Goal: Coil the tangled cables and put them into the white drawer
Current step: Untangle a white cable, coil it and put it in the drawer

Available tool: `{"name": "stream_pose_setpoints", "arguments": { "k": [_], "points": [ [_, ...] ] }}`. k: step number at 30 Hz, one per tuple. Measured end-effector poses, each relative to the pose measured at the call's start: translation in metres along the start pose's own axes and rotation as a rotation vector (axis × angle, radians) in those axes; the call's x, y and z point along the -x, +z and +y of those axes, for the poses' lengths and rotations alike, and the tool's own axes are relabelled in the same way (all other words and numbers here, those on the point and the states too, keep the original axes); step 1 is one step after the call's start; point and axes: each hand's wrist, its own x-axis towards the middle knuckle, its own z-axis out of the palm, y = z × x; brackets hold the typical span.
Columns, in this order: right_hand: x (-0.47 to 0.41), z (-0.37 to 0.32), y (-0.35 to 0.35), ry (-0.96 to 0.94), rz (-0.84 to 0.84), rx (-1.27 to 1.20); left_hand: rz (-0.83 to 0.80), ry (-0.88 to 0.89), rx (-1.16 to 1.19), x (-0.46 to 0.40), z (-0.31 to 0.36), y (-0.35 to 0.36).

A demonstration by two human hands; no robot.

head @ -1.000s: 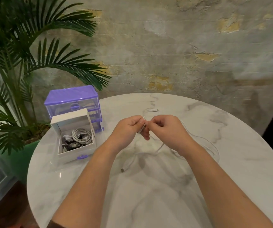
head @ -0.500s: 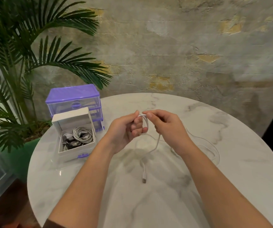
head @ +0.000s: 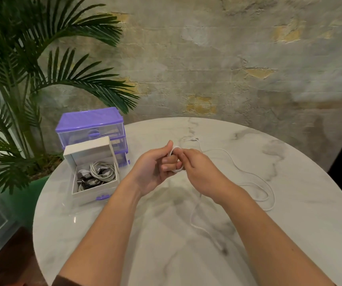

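The left hand curls its fingers round a small loop of the white cable. The right hand pinches the loop too, I think. The rest lies on the table toward 3 o'clock. The white drawer sits at 9 o'clock.

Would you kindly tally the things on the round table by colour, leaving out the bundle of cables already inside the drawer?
White: 2, the drawer and the loose cable being wound.
Purple: 1, the drawer cabinet.
Total: 3.
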Motion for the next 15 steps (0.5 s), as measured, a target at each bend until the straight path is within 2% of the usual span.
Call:
{"name": "stream_pose_setpoints", "arguments": {
  "k": [3, 6, 11, 15],
  "points": [
    [0.000, 0.000, 0.000, 0.084, -0.017, 0.043, 0.017, 0.023, -0.072, -0.001, -0.002, 0.000],
    [0.004, -0.003, 0.001, 0.129, 0.043, 0.081, 0.037, 0.064, -0.049, -0.002, -0.001, 0.000],
    [0.003, -0.007, 0.004, 0.079, 0.129, 0.131, 0.042, 0.068, 0.015, 0.000, 0.005, -0.002],
    [0.006, -0.011, -0.001, 0.036, 0.158, 0.223, 0.071, 0.067, -0.071, 0.002, 0.008, -0.004]
  ]
}}
